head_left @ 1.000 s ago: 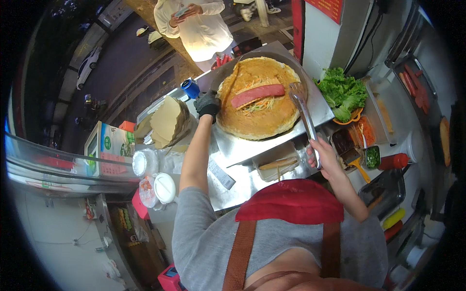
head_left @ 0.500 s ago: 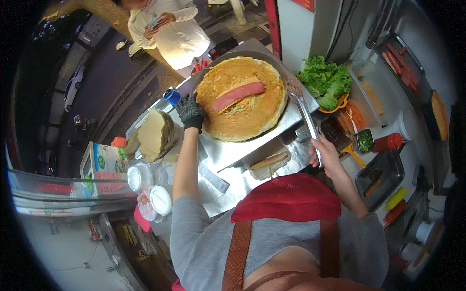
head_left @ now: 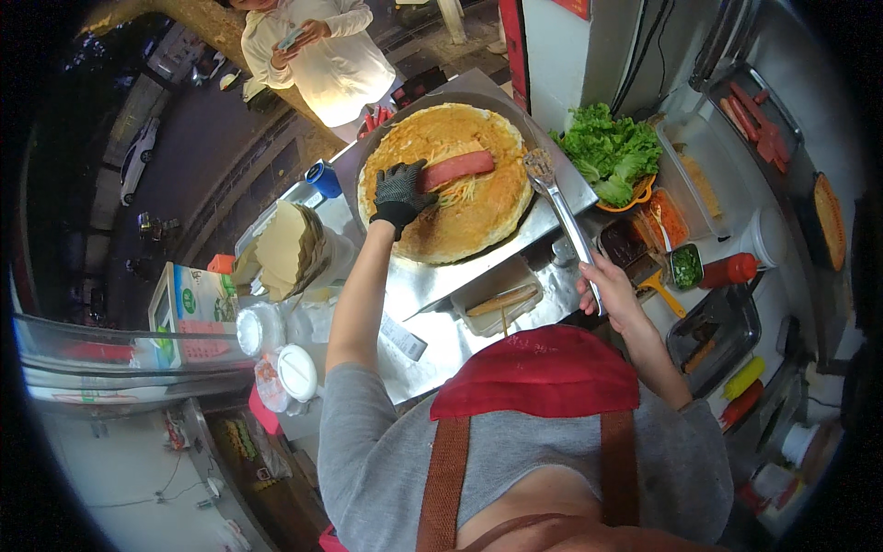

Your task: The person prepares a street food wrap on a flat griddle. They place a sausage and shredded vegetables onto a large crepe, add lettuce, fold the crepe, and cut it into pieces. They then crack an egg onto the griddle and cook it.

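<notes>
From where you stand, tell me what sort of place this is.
Probably a street food stall: a big crepe with a sausage on a round griddle, lettuce and sauce bottles alongside, a person waiting outside.

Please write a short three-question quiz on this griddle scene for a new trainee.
1. True or false: the left hand, in a dark glove, rests on the crepe beside the sausage.
2. What does the right hand hold? A) a squeeze bottle B) metal tongs C) a knife
3. What green food sits to the right of the griddle?

Key
1. True: the gloved fingers lie on the crepe at the sausage's left end.
2. B: the tongs reach up to the crepe's right edge.
3. Lettuce, piled in an orange basket.
</notes>
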Motion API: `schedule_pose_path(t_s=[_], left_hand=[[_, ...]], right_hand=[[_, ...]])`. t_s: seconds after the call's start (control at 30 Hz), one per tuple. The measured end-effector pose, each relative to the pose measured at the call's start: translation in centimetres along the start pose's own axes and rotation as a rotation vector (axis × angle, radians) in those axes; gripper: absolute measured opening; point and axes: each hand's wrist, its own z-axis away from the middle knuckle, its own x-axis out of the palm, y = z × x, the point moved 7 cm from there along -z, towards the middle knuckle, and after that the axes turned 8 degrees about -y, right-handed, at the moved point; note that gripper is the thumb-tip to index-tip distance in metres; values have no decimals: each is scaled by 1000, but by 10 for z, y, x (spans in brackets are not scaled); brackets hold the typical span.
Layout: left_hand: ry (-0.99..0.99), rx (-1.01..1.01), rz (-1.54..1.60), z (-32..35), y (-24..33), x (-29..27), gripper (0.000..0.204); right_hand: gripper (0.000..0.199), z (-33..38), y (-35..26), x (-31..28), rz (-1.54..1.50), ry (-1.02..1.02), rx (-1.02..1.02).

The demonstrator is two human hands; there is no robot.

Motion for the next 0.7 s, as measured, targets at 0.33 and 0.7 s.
schedule_pose_path(t_s=[0.33,0.7], left_hand=[[17,-4,668,-8,-18,-2,76],[210,104,1009,-1,-55,-27,79]], right_hand=[[38,3,4,-3,-30,-24,33],[36,-54,-11,21,-50,-130,102]])
